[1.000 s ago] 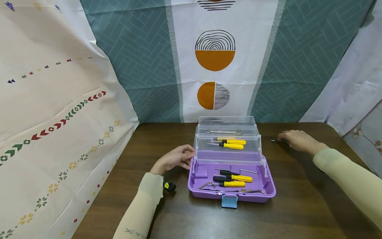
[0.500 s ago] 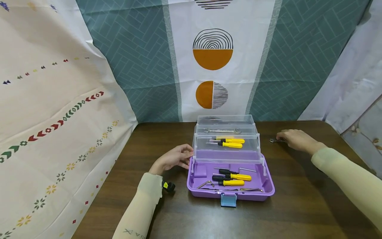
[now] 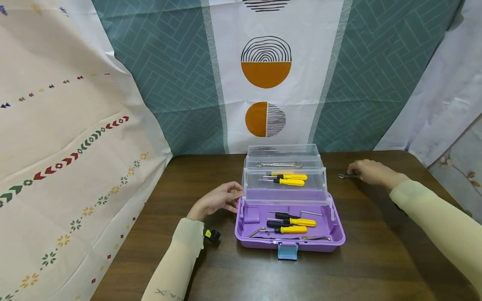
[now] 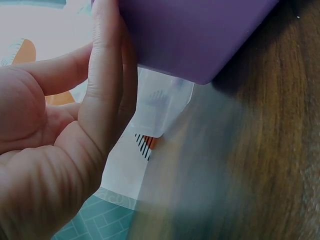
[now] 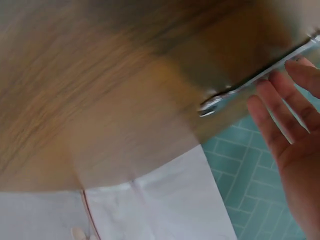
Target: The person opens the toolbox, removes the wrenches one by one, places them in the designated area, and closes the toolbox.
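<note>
Wrench (image 3: 348, 176), 1: far right of table (image 3: 376, 255); right hand (image 3: 370, 171) at it, pinch or touch cannot be told; best gripped mid-shank, kept level. Purple toolbox (image 3: 260, 244), 1: left hand (image 3: 219, 198) against left side, fingers extended, thumb apart.

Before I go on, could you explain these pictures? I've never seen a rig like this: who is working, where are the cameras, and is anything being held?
There is no machine arm here, just a person's bare hands. The wide picture comes from a camera on the head; the two close ones come from cameras on the wrists. On the brown table stands an open purple toolbox with clear trays raised. Yellow-handled screwdrivers show in its base. The left hand rests against the toolbox's left side. The right hand has its fingers at a wrench right of the toolbox; I can't tell whether they pinch it.
</note>
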`<state>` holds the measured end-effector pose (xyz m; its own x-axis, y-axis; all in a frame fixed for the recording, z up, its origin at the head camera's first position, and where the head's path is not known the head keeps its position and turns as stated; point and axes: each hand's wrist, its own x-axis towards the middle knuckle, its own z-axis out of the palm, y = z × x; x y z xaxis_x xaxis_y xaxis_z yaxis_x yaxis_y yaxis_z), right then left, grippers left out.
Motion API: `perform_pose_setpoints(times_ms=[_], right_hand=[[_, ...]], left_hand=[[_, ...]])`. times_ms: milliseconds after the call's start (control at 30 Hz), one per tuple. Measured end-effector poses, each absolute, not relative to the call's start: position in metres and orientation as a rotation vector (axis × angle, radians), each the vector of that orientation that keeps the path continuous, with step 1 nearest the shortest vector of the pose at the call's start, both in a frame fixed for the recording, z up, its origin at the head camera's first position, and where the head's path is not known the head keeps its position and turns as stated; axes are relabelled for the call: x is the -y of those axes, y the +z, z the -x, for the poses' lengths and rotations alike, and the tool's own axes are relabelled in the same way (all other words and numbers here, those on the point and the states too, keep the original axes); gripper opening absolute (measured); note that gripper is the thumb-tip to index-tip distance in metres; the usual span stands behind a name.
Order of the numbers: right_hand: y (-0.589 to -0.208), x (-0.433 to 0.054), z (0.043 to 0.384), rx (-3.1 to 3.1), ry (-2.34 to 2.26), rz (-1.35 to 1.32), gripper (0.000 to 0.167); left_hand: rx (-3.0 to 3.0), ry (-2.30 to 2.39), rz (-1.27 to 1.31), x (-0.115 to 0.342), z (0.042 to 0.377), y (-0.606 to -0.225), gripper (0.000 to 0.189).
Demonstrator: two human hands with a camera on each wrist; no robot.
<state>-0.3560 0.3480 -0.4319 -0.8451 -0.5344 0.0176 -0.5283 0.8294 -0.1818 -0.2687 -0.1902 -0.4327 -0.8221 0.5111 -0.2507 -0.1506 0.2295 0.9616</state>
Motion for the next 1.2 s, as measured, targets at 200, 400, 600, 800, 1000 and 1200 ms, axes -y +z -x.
perform_pose_setpoints(times_ms=[200, 400, 600, 800, 1000, 1200], right_hand=[[-0.417, -0.345, 0.359, -2.922, -0.504, 0.829, 0.024], [-0.406, -0.345, 0.361, -2.863, -0.668, 0.794, 0.027], [-0.393, -0.336, 0.357, -2.796, -0.773, 0.747, 0.036], [-0.370, -0.314, 0.354, -2.791, -0.820, 0.732, 0.031], [-0.350, -0.298, 0.357, -2.780, -0.788, 0.804, 0.032], [-0.335, -0.290, 0.357, -2.788, -0.800, 0.796, 0.030]], left_hand=[[-1.977, 1.638, -0.314, 0.191, 0.269, -0.432, 0.023], [-1.983, 1.644, -0.319, 0.190, 0.268, -0.433, 0.023], [-1.973, 1.641, -0.330, 0.191, 0.269, -0.435, 0.024], [-1.971, 1.649, -0.331, 0.193, 0.269, -0.436, 0.023], [-1.973, 1.644, -0.325, 0.193, 0.268, -0.434, 0.025], [-1.960, 1.651, -0.339, 0.191, 0.268, -0.433, 0.025]])
